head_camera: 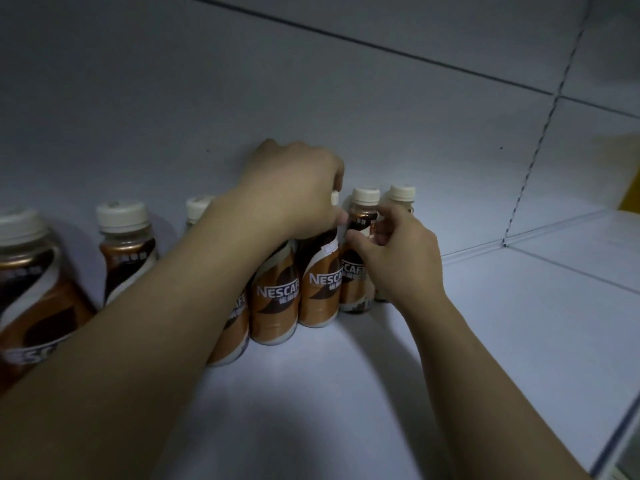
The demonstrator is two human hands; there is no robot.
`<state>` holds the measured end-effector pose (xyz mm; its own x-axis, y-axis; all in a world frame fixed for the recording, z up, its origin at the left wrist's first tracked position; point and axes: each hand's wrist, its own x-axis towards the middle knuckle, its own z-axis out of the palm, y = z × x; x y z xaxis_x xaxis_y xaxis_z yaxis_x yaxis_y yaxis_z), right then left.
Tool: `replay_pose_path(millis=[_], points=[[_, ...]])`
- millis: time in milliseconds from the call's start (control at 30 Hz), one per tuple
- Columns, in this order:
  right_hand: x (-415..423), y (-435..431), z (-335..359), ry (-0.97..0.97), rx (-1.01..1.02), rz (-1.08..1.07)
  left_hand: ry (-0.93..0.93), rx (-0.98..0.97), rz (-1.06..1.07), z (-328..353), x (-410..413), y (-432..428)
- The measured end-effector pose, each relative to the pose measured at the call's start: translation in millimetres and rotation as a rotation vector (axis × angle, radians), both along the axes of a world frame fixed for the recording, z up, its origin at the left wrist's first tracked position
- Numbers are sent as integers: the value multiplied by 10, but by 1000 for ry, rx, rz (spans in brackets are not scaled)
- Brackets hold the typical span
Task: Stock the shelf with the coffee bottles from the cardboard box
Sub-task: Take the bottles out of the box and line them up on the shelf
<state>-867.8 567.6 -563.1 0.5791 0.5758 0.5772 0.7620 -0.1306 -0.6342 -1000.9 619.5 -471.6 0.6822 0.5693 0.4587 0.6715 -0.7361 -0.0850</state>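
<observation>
Several brown Nescafe coffee bottles with cream caps stand on the white shelf (346,393). My left hand (294,188) reaches in from the left and is closed over the top of one upright bottle (318,285) in the middle group. My right hand (394,251) is just to its right, with its fingers curled at the neck of the neighbouring bottle (356,258). One more bottle (401,195) stands behind my right hand, mostly hidden. Another bottle (273,306) stands left of the held one. The cardboard box is not in view.
More bottles stand along the back wall at the left, one (124,251) upright and a large near one (31,296) at the frame edge. A perforated upright (533,147) divides the shelf from the bay at the right. A yellow object (630,199) shows at the far right.
</observation>
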Motion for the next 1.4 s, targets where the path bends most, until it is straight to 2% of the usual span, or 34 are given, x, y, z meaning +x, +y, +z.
replay_pose_path(millis=[333, 533, 700, 867, 933, 1033, 1233, 1400], points=[[-17, -26, 10, 26, -49, -41, -130, 20, 69, 11, 25, 3], [-23, -30, 12, 8, -63, -27, -100, 26, 68, -20, 60, 30], [-40, -51, 39, -13, -32, 75, -104, 57, 43, -43, 79, 34], [-16, -38, 55, 143, 31, 161, -175, -35, -80, -75, 148, 6], [7, -32, 54, 186, 61, 175, -164, -89, -109, -103, 185, -14], [34, -17, 33, 221, 121, 152, -128, -68, -101, -112, 217, -9], [41, 3, 44, 83, 36, 36, -75, 12, -79, -110, 261, -26], [109, -91, 99, 88, -10, 160, -78, 47, -101, -140, 275, -53]])
